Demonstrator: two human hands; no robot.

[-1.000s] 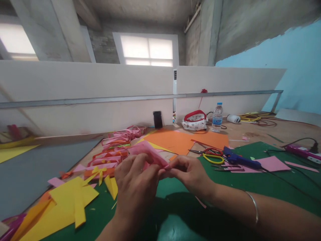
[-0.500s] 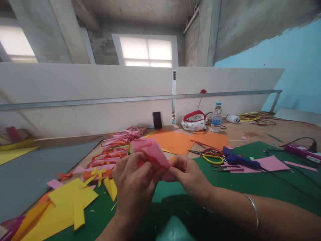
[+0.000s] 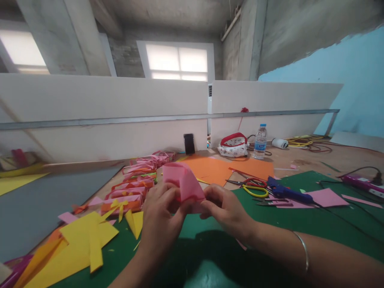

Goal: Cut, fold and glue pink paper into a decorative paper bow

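Both hands hold a folded piece of pink paper (image 3: 183, 181) above the green cutting mat (image 3: 270, 224). My left hand (image 3: 160, 218) is closed on its left side, thumb and fingers pinching the fold. Fingertips of my right hand (image 3: 225, 208) pinch the paper's lower right edge; a silver bangle sits on that wrist. The paper stands up tent-like between the two hands.
Yellow paper pieces (image 3: 81, 240) lie at the front left, pink and orange paper items (image 3: 135, 184) behind them. Orange sheets (image 3: 216, 168), scissors (image 3: 252, 186), a blue glue gun (image 3: 285, 192), a phone (image 3: 189, 143), a pouch (image 3: 234, 145) and a water bottle (image 3: 259, 141) sit further back.
The pink paper has been turned up from lying low and slanted to standing taller between my hands. Both hands stayed close together, shifting their pinches slightly.
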